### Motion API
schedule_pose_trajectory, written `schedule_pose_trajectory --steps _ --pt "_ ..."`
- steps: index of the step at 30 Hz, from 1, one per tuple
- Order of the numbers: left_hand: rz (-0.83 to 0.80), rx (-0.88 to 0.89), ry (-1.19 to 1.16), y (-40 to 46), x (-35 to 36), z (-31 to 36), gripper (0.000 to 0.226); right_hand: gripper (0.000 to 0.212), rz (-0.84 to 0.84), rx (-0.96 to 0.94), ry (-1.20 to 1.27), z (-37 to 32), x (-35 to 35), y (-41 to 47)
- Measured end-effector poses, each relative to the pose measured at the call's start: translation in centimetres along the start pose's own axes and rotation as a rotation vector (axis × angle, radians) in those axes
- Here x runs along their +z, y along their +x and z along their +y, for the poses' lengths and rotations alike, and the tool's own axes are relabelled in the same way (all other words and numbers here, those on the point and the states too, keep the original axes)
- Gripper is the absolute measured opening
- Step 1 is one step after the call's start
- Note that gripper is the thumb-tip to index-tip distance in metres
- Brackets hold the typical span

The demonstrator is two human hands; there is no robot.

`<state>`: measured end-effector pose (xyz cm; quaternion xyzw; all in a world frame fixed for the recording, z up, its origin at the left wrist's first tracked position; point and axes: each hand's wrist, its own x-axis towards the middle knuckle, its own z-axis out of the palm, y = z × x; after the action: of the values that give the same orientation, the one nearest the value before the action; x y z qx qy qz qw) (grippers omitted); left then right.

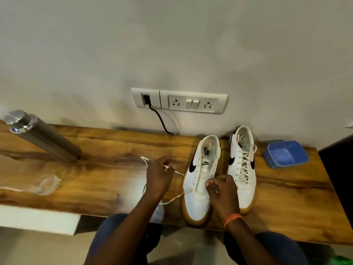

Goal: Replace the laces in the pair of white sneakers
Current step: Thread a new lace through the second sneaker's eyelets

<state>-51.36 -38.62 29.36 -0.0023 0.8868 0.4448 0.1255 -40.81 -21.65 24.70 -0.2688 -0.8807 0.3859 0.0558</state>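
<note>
On the bench (95, 150), our left hand (159, 176) pinches the lace (172, 199); our right hand (221, 188) pinches its other end at the unlaced sneaker (200, 188). Uneven pulling could slip it free.

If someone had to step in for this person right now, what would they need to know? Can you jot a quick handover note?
Left hand: grip pinching one end of the white lace above the table.
Right hand: grip pinching the lace's other end at the low eyelets of the left sneaker.
Right sneaker: laced all the way up, standing beside it.
Done: one sneaker laced; lace started at the toe end of the other.
Left: thread that lace up the remaining eyelets.
</note>
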Motion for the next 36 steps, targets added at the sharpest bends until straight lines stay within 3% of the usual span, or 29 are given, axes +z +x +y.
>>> schedule_pose_trajectory --steps 3,7,17,26,31,36 --pt "-0.169 -0.022 0.098 -1.1 2.2 -0.9 0.015 0.003 -0.001 -0.039 -0.039 -0.1 0.8 0.5" --pt "-0.263 -0.017 0.17 -1.8 4.8 -1.7 0.027 0.004 0.02 -0.108 -0.088 -0.6 0.9 0.5" --pt "-0.209 -0.037 0.059 -0.2 7.2 -2.4 0.011 0.004 0.041 -0.25 -0.187 0.8 0.4 2.7" --pt "-0.269 -0.098 0.048 1.0 7.3 -2.7 0.017 0.013 0.004 -0.345 -0.329 0.7 1.0 2.6" --pt "-0.273 -0.087 0.035 0.9 7.2 -2.6 0.01 0.009 -0.042 -0.352 -0.247 1.4 1.1 2.6" --pt "-0.285 -0.091 -0.005 1.0 7.0 -2.6 0.009 0.012 0.031 -0.312 -0.102 1.7 1.5 2.3"
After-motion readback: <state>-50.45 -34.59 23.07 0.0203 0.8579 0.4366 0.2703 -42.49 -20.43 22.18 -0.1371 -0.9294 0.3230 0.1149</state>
